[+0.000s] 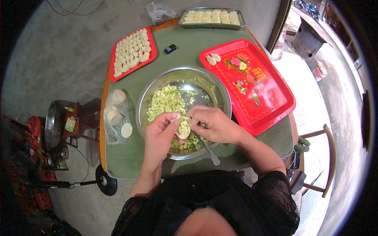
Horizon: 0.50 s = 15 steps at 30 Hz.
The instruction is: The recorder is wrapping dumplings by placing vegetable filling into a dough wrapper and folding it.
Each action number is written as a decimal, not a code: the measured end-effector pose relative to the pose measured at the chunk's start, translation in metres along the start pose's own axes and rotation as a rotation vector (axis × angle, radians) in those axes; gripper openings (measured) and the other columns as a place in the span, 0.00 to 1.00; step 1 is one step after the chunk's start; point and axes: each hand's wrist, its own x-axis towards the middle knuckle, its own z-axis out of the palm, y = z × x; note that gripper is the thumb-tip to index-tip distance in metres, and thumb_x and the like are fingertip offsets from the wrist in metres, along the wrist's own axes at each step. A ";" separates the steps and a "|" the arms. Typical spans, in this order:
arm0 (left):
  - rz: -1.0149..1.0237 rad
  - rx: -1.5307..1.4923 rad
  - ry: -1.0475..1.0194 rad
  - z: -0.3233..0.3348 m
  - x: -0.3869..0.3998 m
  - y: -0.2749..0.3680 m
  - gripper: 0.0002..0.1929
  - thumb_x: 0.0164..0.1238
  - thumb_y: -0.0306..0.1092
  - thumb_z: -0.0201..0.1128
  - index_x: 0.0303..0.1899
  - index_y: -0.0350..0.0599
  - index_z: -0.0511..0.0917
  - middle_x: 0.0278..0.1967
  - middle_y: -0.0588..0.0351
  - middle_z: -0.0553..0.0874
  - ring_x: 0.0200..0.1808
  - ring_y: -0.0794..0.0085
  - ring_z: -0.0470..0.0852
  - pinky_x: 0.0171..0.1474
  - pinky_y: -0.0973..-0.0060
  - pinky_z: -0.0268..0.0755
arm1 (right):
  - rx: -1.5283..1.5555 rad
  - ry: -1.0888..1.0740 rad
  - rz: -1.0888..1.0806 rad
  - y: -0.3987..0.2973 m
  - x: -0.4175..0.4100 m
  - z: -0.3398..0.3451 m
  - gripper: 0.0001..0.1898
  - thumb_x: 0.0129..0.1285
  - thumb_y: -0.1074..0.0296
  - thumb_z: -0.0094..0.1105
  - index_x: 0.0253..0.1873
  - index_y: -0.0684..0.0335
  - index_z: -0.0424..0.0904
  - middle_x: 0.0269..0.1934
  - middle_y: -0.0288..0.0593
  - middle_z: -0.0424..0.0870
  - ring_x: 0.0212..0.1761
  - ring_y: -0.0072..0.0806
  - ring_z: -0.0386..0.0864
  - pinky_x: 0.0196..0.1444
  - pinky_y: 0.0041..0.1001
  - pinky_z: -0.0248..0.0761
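Observation:
Over a large steel bowl point(206, 76), my left hand point(161, 129) cradles a round dough wrapper point(183, 129) with chopped green filling on it. The fingertips of my right hand point(214, 122) pinch the wrapper's right edge, which is partly folded up. Chopped pale-green vegetable filling point(165, 101) is heaped on the bowl's left side. A metal spoon point(210, 153) rests against the near rim, its handle pointing towards me and its bowl end hidden below my right hand. Two finished dumplings point(213, 59) lie in the far left corner of a red floral tray point(268, 100).
Stacked wrappers point(114, 116) sit on a plastic bag at the left, beside one loose wrapper point(126, 130). Farther back are a red tray of dumplings point(132, 51), a metal tray of dumplings point(211, 17) and a small black key fob point(170, 49). A wooden chair point(330, 159) stands right.

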 end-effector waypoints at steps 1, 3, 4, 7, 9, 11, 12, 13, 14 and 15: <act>0.001 0.000 0.000 -0.001 0.001 -0.001 0.09 0.73 0.27 0.56 0.48 0.33 0.78 0.36 0.54 0.84 0.29 0.77 0.82 0.26 0.79 0.79 | 0.005 0.000 0.001 0.000 0.000 0.000 0.06 0.58 0.80 0.60 0.34 0.67 0.71 0.41 0.48 0.80 0.43 0.42 0.80 0.44 0.33 0.74; -0.015 -0.034 -0.036 -0.003 0.002 -0.004 0.07 0.72 0.28 0.57 0.44 0.33 0.78 0.35 0.55 0.84 0.29 0.77 0.82 0.26 0.79 0.79 | 0.010 0.002 0.003 0.001 0.000 0.000 0.06 0.58 0.80 0.60 0.34 0.67 0.71 0.41 0.48 0.80 0.43 0.42 0.81 0.44 0.33 0.74; -0.015 -0.034 -0.037 -0.003 0.003 -0.006 0.07 0.72 0.28 0.57 0.44 0.33 0.78 0.35 0.55 0.84 0.29 0.77 0.82 0.26 0.79 0.79 | 0.006 0.007 0.006 0.002 0.000 0.001 0.06 0.58 0.81 0.60 0.34 0.67 0.71 0.41 0.48 0.80 0.43 0.42 0.81 0.44 0.33 0.74; -0.014 -0.040 -0.043 -0.005 0.006 -0.011 0.06 0.73 0.29 0.56 0.41 0.35 0.77 0.35 0.54 0.84 0.29 0.77 0.82 0.25 0.79 0.78 | 0.001 0.020 0.005 0.003 -0.001 0.001 0.06 0.58 0.81 0.60 0.34 0.67 0.72 0.40 0.48 0.80 0.43 0.41 0.81 0.44 0.33 0.74; -0.066 -0.038 -0.092 -0.005 0.007 -0.013 0.07 0.75 0.30 0.54 0.42 0.36 0.74 0.36 0.52 0.84 0.30 0.74 0.84 0.25 0.78 0.79 | 0.000 0.027 0.002 0.002 -0.001 0.001 0.06 0.58 0.81 0.60 0.34 0.67 0.72 0.40 0.48 0.80 0.42 0.41 0.81 0.44 0.33 0.74; -0.085 -0.090 -0.106 0.000 0.005 -0.010 0.06 0.76 0.30 0.51 0.43 0.36 0.73 0.35 0.53 0.83 0.31 0.74 0.84 0.27 0.78 0.80 | 0.035 0.043 0.011 0.002 -0.001 0.002 0.05 0.58 0.81 0.60 0.34 0.67 0.72 0.40 0.48 0.79 0.42 0.41 0.80 0.44 0.33 0.74; -0.103 -0.141 -0.121 0.003 0.004 -0.008 0.06 0.78 0.29 0.49 0.43 0.37 0.72 0.34 0.54 0.82 0.32 0.74 0.84 0.28 0.78 0.81 | 0.035 0.043 0.011 0.002 -0.001 0.002 0.05 0.58 0.81 0.60 0.34 0.67 0.72 0.40 0.48 0.79 0.42 0.41 0.80 0.44 0.33 0.74; -0.103 -0.141 -0.122 0.003 0.005 -0.011 0.06 0.78 0.29 0.49 0.43 0.37 0.72 0.34 0.54 0.82 0.32 0.74 0.84 0.28 0.78 0.81 | 0.042 0.039 0.027 0.002 -0.001 0.002 0.05 0.57 0.81 0.61 0.33 0.68 0.72 0.40 0.48 0.79 0.42 0.40 0.81 0.43 0.33 0.74; -0.081 -0.163 -0.108 0.002 0.006 -0.017 0.07 0.78 0.31 0.49 0.45 0.36 0.72 0.36 0.52 0.83 0.34 0.70 0.86 0.30 0.74 0.83 | 0.049 0.034 0.043 0.003 -0.001 0.002 0.05 0.57 0.81 0.61 0.33 0.68 0.73 0.41 0.48 0.79 0.41 0.39 0.81 0.42 0.32 0.74; -0.061 -0.184 -0.095 0.003 0.007 -0.019 0.09 0.78 0.33 0.50 0.47 0.36 0.72 0.39 0.50 0.84 0.36 0.65 0.87 0.32 0.70 0.86 | 0.049 0.035 0.043 0.003 -0.001 0.002 0.05 0.57 0.81 0.61 0.33 0.68 0.73 0.41 0.48 0.79 0.41 0.39 0.81 0.42 0.32 0.74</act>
